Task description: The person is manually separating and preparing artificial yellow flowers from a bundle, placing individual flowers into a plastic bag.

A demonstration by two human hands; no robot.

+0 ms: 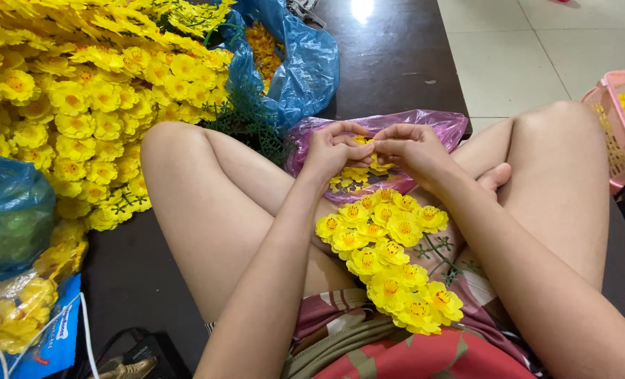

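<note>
I sit cross-legged with a branch of yellow artificial flowers (389, 263) lying across my lap, green stem parts showing beside it. My left hand (332, 150) and my right hand (410, 149) meet above an open purple plastic bag (447, 125) holding loose yellow flower heads (354, 177). Fingertips of both hands pinch a small yellow flower piece (366, 141) between them.
A large heap of finished yellow flower branches (81, 91) fills the left. A blue plastic bag (305, 63) with yellow pieces lies behind, another blue bag (7, 210) at far left. A pink basket (617, 126) of yellow flowers stands right. Dark floor and pale tiles beyond.
</note>
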